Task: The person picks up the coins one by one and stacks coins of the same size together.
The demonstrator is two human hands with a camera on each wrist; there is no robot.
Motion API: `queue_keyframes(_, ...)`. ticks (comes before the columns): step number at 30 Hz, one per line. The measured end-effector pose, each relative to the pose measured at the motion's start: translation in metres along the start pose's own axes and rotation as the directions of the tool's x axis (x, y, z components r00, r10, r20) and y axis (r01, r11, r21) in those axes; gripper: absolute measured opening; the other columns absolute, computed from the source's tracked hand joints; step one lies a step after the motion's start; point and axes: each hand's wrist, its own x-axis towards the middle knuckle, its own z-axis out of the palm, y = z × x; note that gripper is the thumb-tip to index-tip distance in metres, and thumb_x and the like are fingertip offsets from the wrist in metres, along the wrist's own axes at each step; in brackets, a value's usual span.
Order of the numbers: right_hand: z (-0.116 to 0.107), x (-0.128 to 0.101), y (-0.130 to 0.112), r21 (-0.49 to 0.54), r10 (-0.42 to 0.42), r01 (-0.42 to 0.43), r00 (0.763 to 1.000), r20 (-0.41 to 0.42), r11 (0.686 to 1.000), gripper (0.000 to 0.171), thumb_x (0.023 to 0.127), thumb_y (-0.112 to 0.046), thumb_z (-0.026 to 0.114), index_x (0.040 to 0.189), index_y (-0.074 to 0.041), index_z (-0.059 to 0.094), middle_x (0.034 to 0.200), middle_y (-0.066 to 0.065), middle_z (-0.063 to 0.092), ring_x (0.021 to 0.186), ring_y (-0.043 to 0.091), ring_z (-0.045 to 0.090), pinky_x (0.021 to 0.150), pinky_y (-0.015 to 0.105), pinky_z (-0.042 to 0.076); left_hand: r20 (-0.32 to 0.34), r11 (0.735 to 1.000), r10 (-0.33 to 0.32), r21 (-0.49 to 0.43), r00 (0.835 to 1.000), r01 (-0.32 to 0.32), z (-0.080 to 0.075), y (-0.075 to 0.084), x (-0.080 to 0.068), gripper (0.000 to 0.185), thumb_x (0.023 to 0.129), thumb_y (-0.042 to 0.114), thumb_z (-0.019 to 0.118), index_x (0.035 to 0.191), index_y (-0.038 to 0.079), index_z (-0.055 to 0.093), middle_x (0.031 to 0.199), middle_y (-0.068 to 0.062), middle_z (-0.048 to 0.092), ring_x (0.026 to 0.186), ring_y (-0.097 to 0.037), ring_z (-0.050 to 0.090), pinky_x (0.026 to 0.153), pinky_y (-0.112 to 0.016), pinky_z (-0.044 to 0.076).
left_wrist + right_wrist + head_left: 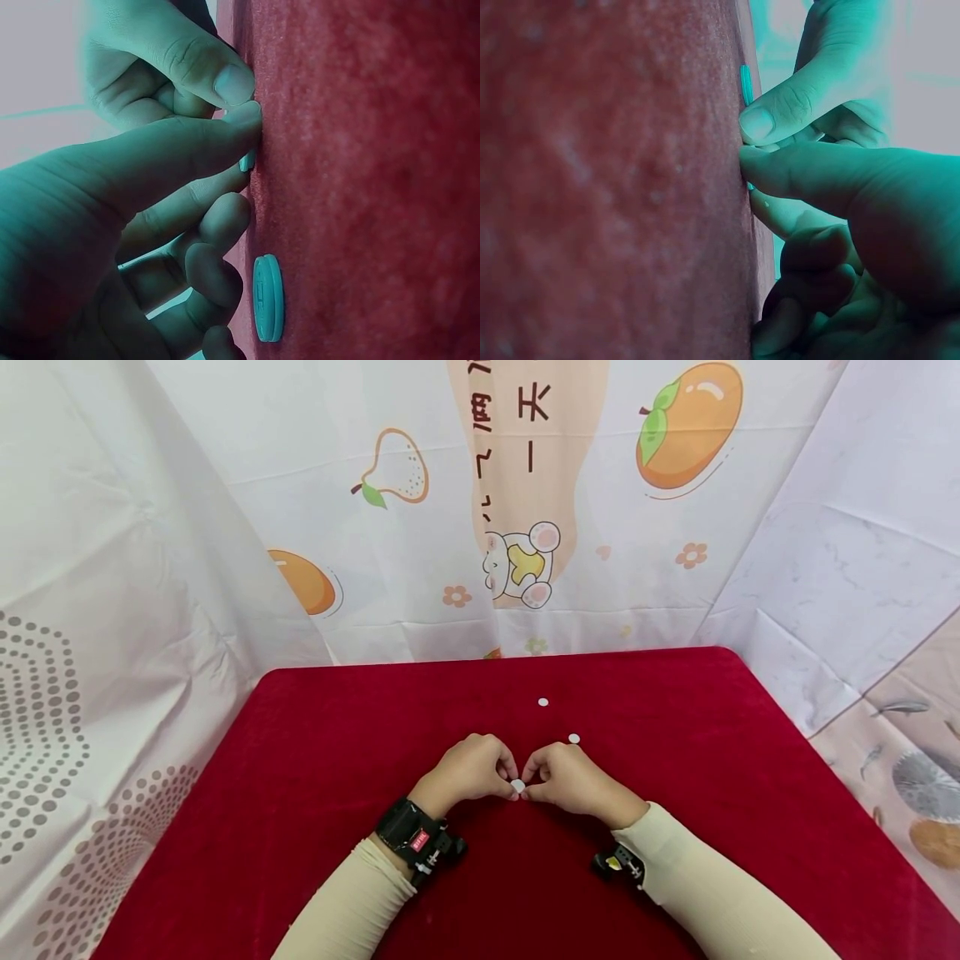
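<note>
A small white disc lies low at the red cloth between my two hands. My left hand pinches its left edge between thumb and forefinger. From the other side, my right hand pinches its right edge the same way, and the thumb tips nearly meet. In the left wrist view only a sliver of the pinched disc shows behind the thumb. Fingers hide most of it in the right wrist view too. The left hand's other fingers are loosely bent.
Two more white discs lie farther back on the red-covered table: one disc just beyond the right hand, another disc behind it. A disc with a grooved rim shows close up. Printed curtains hang behind and beside the table.
</note>
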Motion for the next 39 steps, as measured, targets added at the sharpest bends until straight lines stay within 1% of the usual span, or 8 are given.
queue_keyframes(10,0.0,-0.0006,-0.0011,0.0,0.008,-0.008,1.0,0.006,1.0,0.013,0.08,-0.014,0.088,0.083,-0.017,0.076,0.051,-0.007,0.045,0.048,0.005,0.036,0.049,0.02,0.032,0.0,1.0,0.008,-0.003,1.0,-0.008,0.0012,-0.0013,-0.0004,0.014,0.076,0.031,0.093,0.079,0.028,0.079,0.068,0.016,0.067,0.067,-0.006,0.061,0.062,-0.027,0.05)
queue_keyframes(20,-0.0006,-0.0004,-0.0011,-0.01,-0.006,0.006,1.0,0.004,1.0,0.012,0.081,-0.014,0.087,0.086,-0.017,0.076,0.053,-0.007,0.047,0.049,0.005,0.037,0.05,0.02,0.033,-0.008,1.0,0.01,0.012,1.0,-0.01,0.0009,-0.0005,-0.0022,0.015,0.076,0.031,0.093,0.08,0.028,0.079,0.068,0.017,0.067,0.066,-0.004,0.061,0.061,-0.028,0.05)
queue_keyframes(27,-0.0029,-0.001,-0.0013,-0.009,-0.018,0.018,1.0,-0.012,1.0,0.013,0.082,-0.013,0.087,0.089,-0.016,0.076,0.055,-0.006,0.048,0.05,0.005,0.039,0.05,0.021,0.035,-0.013,1.0,0.013,0.009,1.0,-0.013,0.0014,-0.0004,-0.0022,0.015,0.075,0.03,0.093,0.079,0.028,0.079,0.068,0.017,0.068,0.066,-0.004,0.061,0.061,-0.028,0.05)
queue_keyframes(34,-0.0047,-0.0011,0.0007,-0.003,-0.009,0.009,1.0,-0.022,1.0,0.013,0.083,-0.013,0.085,0.093,-0.016,0.076,0.056,-0.004,0.051,0.048,0.006,0.042,0.05,0.022,0.038,-0.012,1.0,0.005,0.009,1.0,-0.005,0.0012,0.0,-0.0015,0.016,0.075,0.03,0.094,0.078,0.028,0.078,0.068,0.017,0.068,0.067,-0.004,0.061,0.062,-0.028,0.05)
queue_keyframes(39,-0.0065,0.0008,0.0041,-0.015,-0.027,0.026,0.999,-0.043,1.0,0.014,0.083,-0.014,0.085,0.094,-0.016,0.077,0.054,-0.005,0.051,0.047,0.005,0.042,0.049,0.022,0.038,-0.016,1.0,0.005,0.009,1.0,-0.005,0.0016,-0.0007,-0.0009,0.016,0.075,0.031,0.094,0.078,0.029,0.079,0.067,0.018,0.067,0.067,-0.004,0.061,0.062,-0.028,0.05)
